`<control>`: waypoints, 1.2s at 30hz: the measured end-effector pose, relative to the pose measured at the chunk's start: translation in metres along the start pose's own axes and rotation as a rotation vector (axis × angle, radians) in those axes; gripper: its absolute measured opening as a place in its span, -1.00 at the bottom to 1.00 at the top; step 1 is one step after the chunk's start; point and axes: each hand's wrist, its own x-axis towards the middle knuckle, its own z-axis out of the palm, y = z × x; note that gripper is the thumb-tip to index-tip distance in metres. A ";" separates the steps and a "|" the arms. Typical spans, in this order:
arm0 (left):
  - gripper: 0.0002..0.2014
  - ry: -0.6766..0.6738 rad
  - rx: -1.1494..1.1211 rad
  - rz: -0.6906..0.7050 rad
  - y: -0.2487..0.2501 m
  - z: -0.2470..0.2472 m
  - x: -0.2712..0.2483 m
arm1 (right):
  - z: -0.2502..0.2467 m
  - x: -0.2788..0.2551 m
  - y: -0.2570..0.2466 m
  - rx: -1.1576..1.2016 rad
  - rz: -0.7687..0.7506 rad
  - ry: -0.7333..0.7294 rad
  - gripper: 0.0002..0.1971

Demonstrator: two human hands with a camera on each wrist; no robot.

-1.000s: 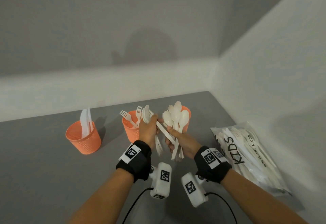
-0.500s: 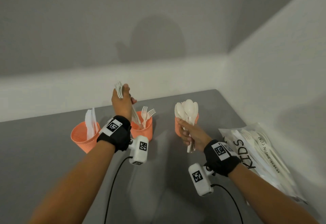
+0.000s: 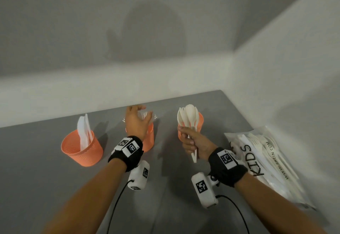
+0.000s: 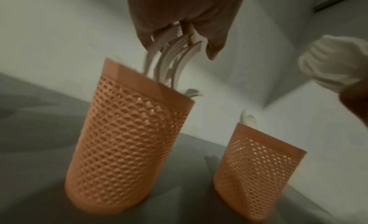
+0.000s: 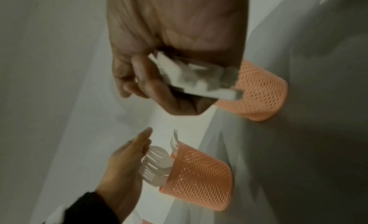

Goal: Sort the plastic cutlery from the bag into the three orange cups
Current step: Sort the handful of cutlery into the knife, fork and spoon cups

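Note:
Three orange mesh cups stand in a row on the grey table. The left cup (image 3: 81, 149) holds white knives. My left hand (image 3: 137, 121) hovers over the middle cup (image 3: 149, 139) with its fingers straight. The white forks (image 4: 175, 57) stand in that cup (image 4: 127, 148) just under my fingertips, and none is gripped. My right hand (image 3: 191, 141) grips a bunch of white spoons (image 3: 187, 115) by the handles, bowls up, in front of the right cup (image 3: 201, 121). In the right wrist view the spoon handles (image 5: 191, 76) stick out of my fist.
The clear cutlery bag (image 3: 266, 160), printed KIDS, lies at the right against the side wall with more white cutlery inside. Walls close the table at the back and right. Bare grey tabletop (image 3: 36, 187) lies in front of the cups.
My left hand carried the forks away from the bundle, came down over the middle cup and let them go. My right hand kept the spoons near the right cup.

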 end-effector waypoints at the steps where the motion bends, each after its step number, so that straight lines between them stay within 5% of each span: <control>1: -0.79 0.015 0.030 0.080 0.004 -0.003 -0.002 | 0.001 0.000 0.001 -0.010 -0.001 -0.002 -0.64; 5: -0.80 0.017 -0.202 0.205 0.030 -0.014 -0.023 | 0.007 -0.001 0.004 -0.016 0.004 -0.049 -0.60; 11: -0.46 -0.570 -0.600 -0.292 0.049 -0.015 -0.059 | 0.029 -0.012 0.002 0.014 0.046 -0.274 -0.63; 14: -0.44 -0.680 -0.677 -0.329 0.057 -0.016 -0.071 | 0.041 -0.018 0.001 0.003 0.129 -0.364 -0.63; 17: -0.91 -0.615 -0.652 -0.345 0.072 -0.021 -0.077 | 0.046 -0.024 -0.001 0.000 0.141 -0.329 -0.62; 21: -0.87 -0.450 -0.531 -0.305 0.074 -0.018 -0.074 | 0.046 -0.034 -0.007 -0.211 -0.004 -0.186 -0.85; 24: -0.87 -0.399 -0.454 -0.271 0.074 -0.013 -0.074 | 0.042 -0.037 -0.004 -0.365 -0.074 -0.133 -0.82; 31: -0.60 -0.296 -0.379 -0.287 0.080 -0.005 -0.076 | 0.041 -0.036 0.015 -0.240 -0.216 0.128 -0.84; 36: -0.91 -0.227 -0.292 -0.183 0.077 -0.003 -0.084 | 0.037 -0.036 0.018 -0.236 -0.306 0.219 -0.78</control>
